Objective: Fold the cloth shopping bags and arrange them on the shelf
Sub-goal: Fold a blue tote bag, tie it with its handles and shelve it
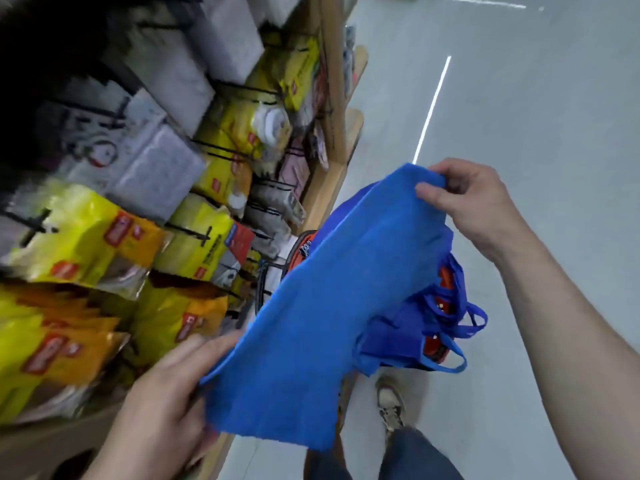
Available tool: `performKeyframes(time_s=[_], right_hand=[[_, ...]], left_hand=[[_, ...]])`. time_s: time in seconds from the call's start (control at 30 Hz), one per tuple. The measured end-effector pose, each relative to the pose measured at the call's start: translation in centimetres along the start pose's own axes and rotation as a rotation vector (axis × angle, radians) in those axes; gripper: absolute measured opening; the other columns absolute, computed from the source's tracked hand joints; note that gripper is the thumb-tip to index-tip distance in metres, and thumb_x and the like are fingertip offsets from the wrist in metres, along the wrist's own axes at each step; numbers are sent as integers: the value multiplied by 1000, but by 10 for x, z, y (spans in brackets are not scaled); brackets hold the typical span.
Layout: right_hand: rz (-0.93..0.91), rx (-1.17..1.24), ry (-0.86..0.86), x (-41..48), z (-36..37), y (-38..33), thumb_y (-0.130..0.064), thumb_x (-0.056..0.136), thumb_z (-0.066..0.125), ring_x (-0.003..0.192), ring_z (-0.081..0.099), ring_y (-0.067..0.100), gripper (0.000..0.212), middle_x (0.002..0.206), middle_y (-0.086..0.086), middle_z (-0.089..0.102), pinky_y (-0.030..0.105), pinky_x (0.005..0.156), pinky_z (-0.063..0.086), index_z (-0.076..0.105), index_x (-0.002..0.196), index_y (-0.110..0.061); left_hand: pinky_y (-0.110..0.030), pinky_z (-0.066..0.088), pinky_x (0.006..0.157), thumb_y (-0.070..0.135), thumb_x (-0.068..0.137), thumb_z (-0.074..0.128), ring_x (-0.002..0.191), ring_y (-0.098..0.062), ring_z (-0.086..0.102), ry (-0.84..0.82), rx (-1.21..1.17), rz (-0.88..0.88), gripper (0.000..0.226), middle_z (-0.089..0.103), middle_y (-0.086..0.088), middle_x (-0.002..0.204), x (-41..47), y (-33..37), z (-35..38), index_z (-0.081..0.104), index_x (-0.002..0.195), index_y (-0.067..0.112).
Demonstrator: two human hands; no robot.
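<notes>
A blue cloth shopping bag point(322, 306) is stretched flat in the air between my hands, in front of the shelf. My right hand point(474, 206) pinches its far top corner with thumb and fingers. My left hand point(166, 400) grips its near lower edge, fingers curled round the fabric. Under the stretched bag, more blue bags point(426, 327) with loop handles lie bunched in a pile, with red patches showing among them.
A wooden shelf unit point(332, 109) on the left holds hanging yellow packets point(86, 233) and grey packs point(156, 174) on black hooks. The grey aisle floor point(540, 98) stretches to the right. My shoe point(391, 403) stands below the bags.
</notes>
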State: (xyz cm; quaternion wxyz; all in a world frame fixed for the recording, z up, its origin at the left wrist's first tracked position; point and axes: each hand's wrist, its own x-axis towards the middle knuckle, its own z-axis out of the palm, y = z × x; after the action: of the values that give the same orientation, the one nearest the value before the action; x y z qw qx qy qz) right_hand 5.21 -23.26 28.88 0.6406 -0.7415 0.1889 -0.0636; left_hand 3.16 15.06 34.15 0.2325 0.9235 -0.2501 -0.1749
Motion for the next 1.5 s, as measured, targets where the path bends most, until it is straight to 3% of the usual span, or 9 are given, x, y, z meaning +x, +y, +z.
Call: performKeyframes(time_s=[0.2,0.37,0.53,0.67,0.8,0.93,1.1,1.37,1.5], right_hand=[[-460,-290,-378,-75,63,-108,-25,76,74,66,56,0,10,70,-15,64,13,62,41,66,73,-29],[-738,-459,-555,-124,95,-160,-39,75,79,72,59,14,30,75,-6,63,34,70,48,60,90,-23],[-626,-1055,-715,-117,83,-182,-43,72,81,83,61,13,32,84,-14,65,37,72,50,58,92,-31],[-620,-836,-818,-135,113,-204,-26,80,78,67,59,3,16,70,-12,65,20,54,46,65,71,-28],[-1053,-908,-744,-201,178,-219,-31,85,73,86,63,24,8,83,-4,70,35,66,45,66,88,-29],[-1533,-840,-883,-311,250,-228,-31,90,66,92,62,29,17,96,-2,71,35,69,37,61,105,-26],[-1713,-442,-888,-424,293,-239,-14,71,82,70,66,31,34,78,5,68,39,63,48,65,99,-8],[-1387,-223,-274,-442,332,-207,-65,78,68,124,40,30,73,134,11,43,44,98,32,43,137,-31],[-445,-124,-845,-457,375,-159,-58,75,71,128,47,22,100,151,11,37,41,105,38,17,153,-30]], left_hand=[[-14,24,107,29,75,81,134,-5,35,283,59,-90,91,40,11,147,-35,62,-6,30,150,26],[-14,39,61,17,83,72,73,-1,58,649,-369,-170,23,63,20,74,-40,119,-14,61,85,37],[-19,52,62,9,88,69,68,2,63,991,-665,-408,37,70,22,74,-136,88,-42,70,82,45],[-22,54,61,6,89,67,69,-7,68,1147,-764,-690,21,73,13,74,-227,60,-44,69,83,26],[-46,48,92,3,81,67,112,-33,58,960,-4,-1107,46,64,-9,119,-312,49,-35,56,124,15],[-27,39,100,18,79,72,119,-17,52,1037,147,-664,60,57,1,130,-346,78,-27,48,134,15],[-28,43,69,11,87,68,78,-7,59,1297,-242,-624,17,66,8,83,-400,78,-20,64,99,23],[-30,54,73,4,94,59,83,-9,69,1562,-498,-710,26,74,11,89,-599,60,-23,67,91,29],[-30,57,72,2,96,56,88,-13,71,1574,-512,-725,31,75,9,94,-676,61,-28,69,96,29]])
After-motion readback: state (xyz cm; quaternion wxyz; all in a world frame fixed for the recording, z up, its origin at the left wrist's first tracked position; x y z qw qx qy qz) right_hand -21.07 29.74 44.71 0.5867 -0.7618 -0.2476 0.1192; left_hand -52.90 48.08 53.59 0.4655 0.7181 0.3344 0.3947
